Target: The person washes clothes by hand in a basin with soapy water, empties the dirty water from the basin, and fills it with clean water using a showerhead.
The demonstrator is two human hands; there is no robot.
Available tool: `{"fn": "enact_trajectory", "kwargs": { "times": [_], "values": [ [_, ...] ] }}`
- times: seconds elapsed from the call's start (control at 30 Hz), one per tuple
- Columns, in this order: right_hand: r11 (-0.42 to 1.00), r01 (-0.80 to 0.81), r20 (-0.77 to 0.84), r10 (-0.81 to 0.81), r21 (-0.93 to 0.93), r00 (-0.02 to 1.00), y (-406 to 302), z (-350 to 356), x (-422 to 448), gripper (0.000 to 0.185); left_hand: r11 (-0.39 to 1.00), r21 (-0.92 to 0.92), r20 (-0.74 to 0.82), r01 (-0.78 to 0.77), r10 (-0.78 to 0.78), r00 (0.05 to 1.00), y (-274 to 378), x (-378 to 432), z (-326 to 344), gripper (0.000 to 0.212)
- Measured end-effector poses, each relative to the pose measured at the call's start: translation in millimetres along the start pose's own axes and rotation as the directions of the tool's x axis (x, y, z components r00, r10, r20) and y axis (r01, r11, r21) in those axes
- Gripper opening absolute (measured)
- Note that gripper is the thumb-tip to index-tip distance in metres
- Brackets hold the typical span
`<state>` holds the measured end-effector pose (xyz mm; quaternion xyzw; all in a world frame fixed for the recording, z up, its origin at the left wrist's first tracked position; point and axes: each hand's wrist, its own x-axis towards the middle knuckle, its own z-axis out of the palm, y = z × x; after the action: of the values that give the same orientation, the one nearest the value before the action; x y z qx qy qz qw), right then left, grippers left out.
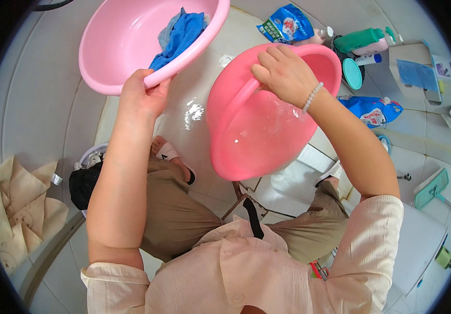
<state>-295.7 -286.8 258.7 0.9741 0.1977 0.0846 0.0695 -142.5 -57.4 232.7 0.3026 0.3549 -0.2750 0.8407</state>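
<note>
My left hand (143,92) grips the near rim of a light pink plastic basin (111,51), thumb on top and fingers beneath. Inside that basin, a bunched blue cloth (188,33) lies against the right wall, with a greyer piece beside it. A deeper pink plastic basin (229,90) is steeply tilted, and my right hand (284,72) is closed around its rim. Wet sheen shows on its inner wall, and what looks like clear water (288,176) is below its lower edge. A beaded bracelet (312,97) circles my right wrist.
Wet tile floor (194,110) lies between the basins. Detergent bags (288,23), a green bottle (358,40) and pump bottles line the right wall. A white grate (315,159) is near my right foot. Farther right is a teal floor squeegee (431,188). A purple-rimmed laundry container (98,149) stands left.
</note>
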Motion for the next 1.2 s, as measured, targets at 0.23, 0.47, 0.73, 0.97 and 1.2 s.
{"fn": "enact_trajectory", "kwargs": {
  "times": [0.23, 0.47, 0.73, 0.97, 1.2],
  "values": [
    [0.998, -0.062, 0.024, 0.061, 0.026, 0.998, -21, -39, -50, 0.026, 0.998, 0.027, -0.035, 0.054, -0.053, 0.998, -3, -13, -2, 0.023],
    [0.986, -0.162, 0.160, 0.153, 0.045, 0.975, -68, -91, -109, 0.025, 0.998, 0.066, -0.009, 0.024, -0.024, 1.000, 7, -10, -11, 0.025],
    [0.961, -0.265, 0.242, 0.277, -0.081, 0.930, -96, -118, -162, 0.018, 0.997, 0.075, -0.017, 0.026, -0.024, 1.000, 12, -12, -18, 0.029],
    [0.929, -0.320, 0.198, 0.355, -0.185, 0.914, -155, -141, -231, 0.015, 0.995, 0.090, 0.005, 0.032, -0.033, 0.999, 13, -18, -16, 0.027],
    [0.859, -0.470, 0.131, 0.500, -0.202, 0.856, -201, -162, -271, 0.019, 0.995, 0.091, 0.046, 0.032, -0.036, 0.998, 6, -28, -18, 0.023]
  ]
}}
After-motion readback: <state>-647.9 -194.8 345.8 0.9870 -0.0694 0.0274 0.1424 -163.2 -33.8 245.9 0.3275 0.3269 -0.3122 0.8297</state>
